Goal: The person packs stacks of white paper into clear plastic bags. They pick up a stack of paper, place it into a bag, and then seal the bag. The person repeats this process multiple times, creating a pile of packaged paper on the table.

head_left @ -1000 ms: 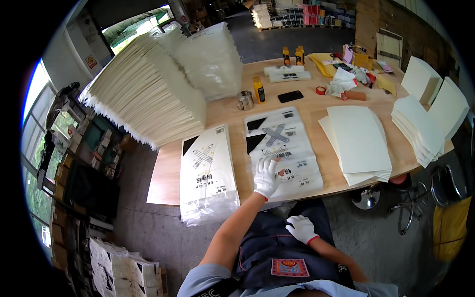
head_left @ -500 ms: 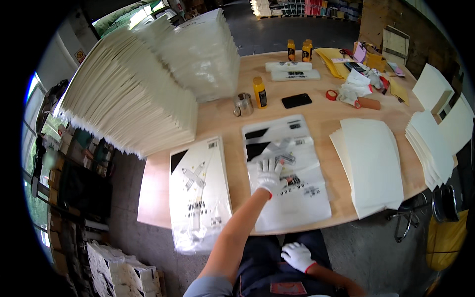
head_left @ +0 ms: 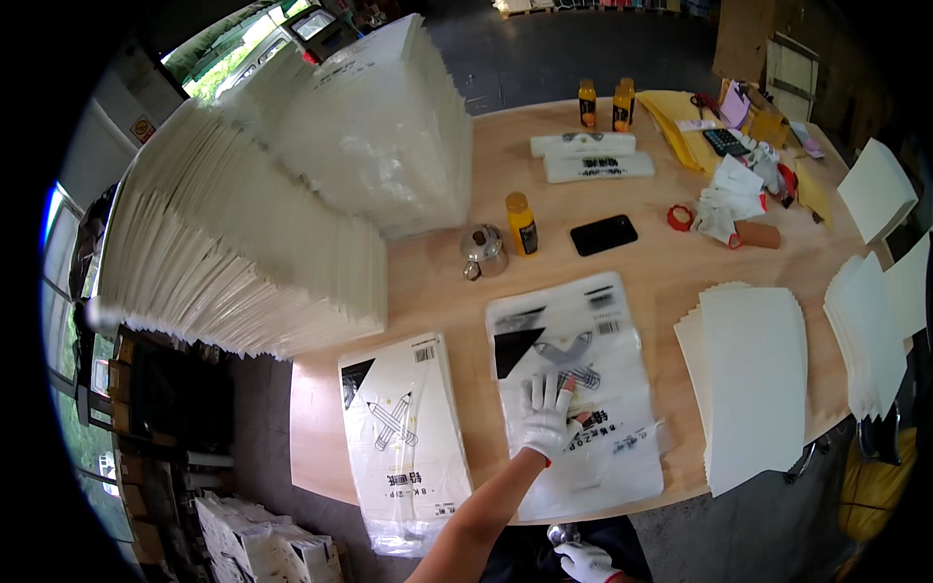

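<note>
My left hand (head_left: 546,418), in a white glove with a red cuff, lies with fingers spread on a flat pile of clear printed plastic bags (head_left: 607,466). Bare fingertips show at its thumb side. Low in the picture my right hand (head_left: 586,562), gloved alike, rests at my lap, fingers stretched, partly cut off by the lower edge. Just beyond its fingertips is a small shiny round metal thing (head_left: 562,533); whether they touch I cannot tell. Left of the bags lies a bagged pack of white paper (head_left: 394,486) with a crossed-pencil print.
Tall paper stacks (head_left: 243,243) and a plastic-wrapped stack (head_left: 389,146) fill the left. Fanned white sheets (head_left: 753,389) lie right. Farther back are a metal pot (head_left: 484,253), an orange bottle (head_left: 522,225), a phone (head_left: 604,234), rolled bags (head_left: 598,167) and red tape (head_left: 679,218).
The view has shifted, so the table appears lower. My left hand stays spread on the bags. The shiny metal thing now shows by my right hand, which remains at my lap.
</note>
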A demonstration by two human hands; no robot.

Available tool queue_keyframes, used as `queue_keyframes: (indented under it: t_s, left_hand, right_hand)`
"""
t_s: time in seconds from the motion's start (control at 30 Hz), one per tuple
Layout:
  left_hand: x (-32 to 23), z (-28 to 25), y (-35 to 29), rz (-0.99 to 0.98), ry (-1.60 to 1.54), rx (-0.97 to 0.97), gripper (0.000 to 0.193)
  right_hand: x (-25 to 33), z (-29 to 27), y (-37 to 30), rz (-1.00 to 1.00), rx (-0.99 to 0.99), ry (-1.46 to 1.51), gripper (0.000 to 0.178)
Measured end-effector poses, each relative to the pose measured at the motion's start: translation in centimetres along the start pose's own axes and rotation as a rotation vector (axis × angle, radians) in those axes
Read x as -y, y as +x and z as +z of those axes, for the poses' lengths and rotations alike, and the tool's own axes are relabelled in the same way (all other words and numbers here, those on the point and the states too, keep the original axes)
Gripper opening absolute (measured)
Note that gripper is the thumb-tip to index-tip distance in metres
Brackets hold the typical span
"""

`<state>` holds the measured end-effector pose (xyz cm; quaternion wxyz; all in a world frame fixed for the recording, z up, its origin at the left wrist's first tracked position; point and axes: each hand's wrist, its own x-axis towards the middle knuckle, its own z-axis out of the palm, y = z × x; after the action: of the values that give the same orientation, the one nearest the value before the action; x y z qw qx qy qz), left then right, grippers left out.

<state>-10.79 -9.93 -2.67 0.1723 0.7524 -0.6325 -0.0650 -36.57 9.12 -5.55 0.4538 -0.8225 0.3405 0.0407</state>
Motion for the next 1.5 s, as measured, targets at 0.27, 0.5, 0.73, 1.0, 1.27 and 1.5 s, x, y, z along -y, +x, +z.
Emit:
queue_keyframes:
  t_s: [0.27,0.5,0.73,1.0,1.27,1.5]
  left_hand:
    - [1.1,1.0,-0.6,-0.014,-0.003,-0.138,0.075]
    - [-2.9,0.7,-7.3,0.071,-0.142,-0.280,0.061]
    - [-7.3,0.0,-19.3,0.250,-0.083,-0.164,0.048]
    - [-7.1,0.6,-26.8,0.182,-0.101,-0.196,0.041]
    - [-6.1,0.7,-29.0,0.112,-0.169,-0.226,0.042]
    - [-7.1,-1.5,-21.9,0.097,-0.186,-0.207,0.037]
  right_hand:
    - [-1.8,1.4,3.2,-0.102,-0.080,0.049,0.026]
    - [-3.9,0.4,2.1,-0.063,-0.081,0.004,0.028]
    - [-5.1,-3.6,-3.1,-0.107,-0.625,0.069,0.021]
    - [-12.6,-2.6,-9.7,0.145,-0.770,0.151,0.019]
    - [-12.1,-2.9,-7.8,0.089,-0.812,0.122,0.017]
    - [-11.5,-2.8,-7.5,0.199,-0.785,0.104,0.017]
